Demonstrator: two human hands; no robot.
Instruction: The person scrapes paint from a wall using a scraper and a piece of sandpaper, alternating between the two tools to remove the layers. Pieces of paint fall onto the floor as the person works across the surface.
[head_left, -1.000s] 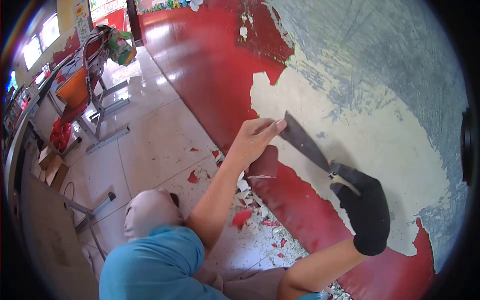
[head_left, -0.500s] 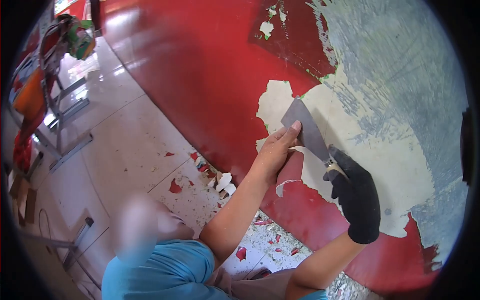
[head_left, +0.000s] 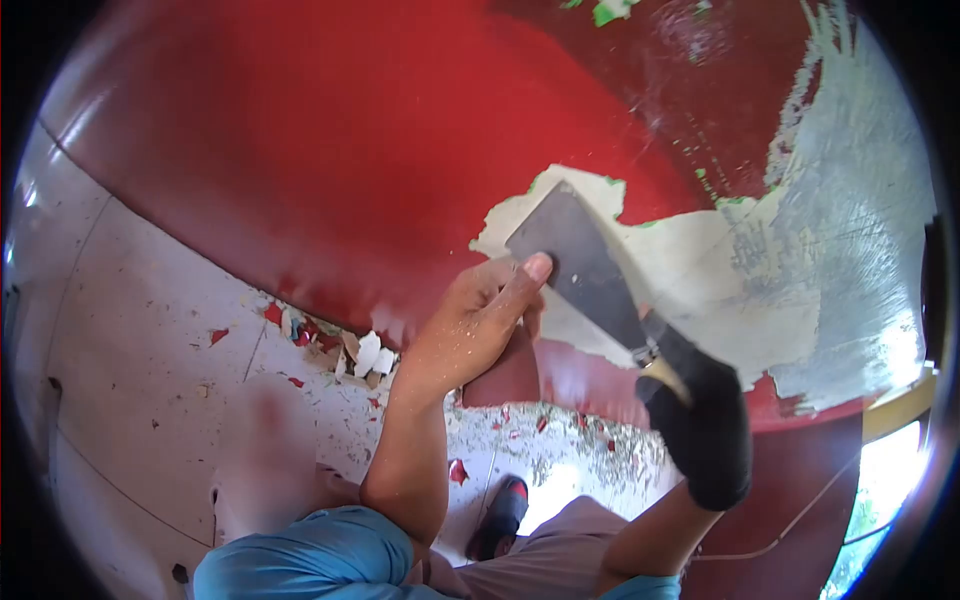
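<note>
My right hand (head_left: 700,420), in a black glove with bare fingertips, grips the pale handle of a scraper (head_left: 580,265). Its wide grey blade points up and left over a bare cream patch (head_left: 690,255) of the red wall. My bare left hand (head_left: 480,325) pinches the blade's left edge, thumb on top and other fingers curled partly out of sight. White specks dot this hand. Just below it hangs a loose dull-red flap of coating (head_left: 510,378); whether the fingers also touch it is hidden.
Red coating (head_left: 400,120) covers much of the curved surface, with a darker red area (head_left: 690,80) and grey-streaked filler (head_left: 860,260) at right. Chips (head_left: 368,355) litter the tiled floor (head_left: 150,350) along its base. A shoe (head_left: 500,515) and a thin cord (head_left: 770,545) show below.
My view has turned, so the wall and floor appear rotated and the stepladder at left is gone from sight. Both hands stay on the scraper, and the left thumb sits nearer the blade's edge.
</note>
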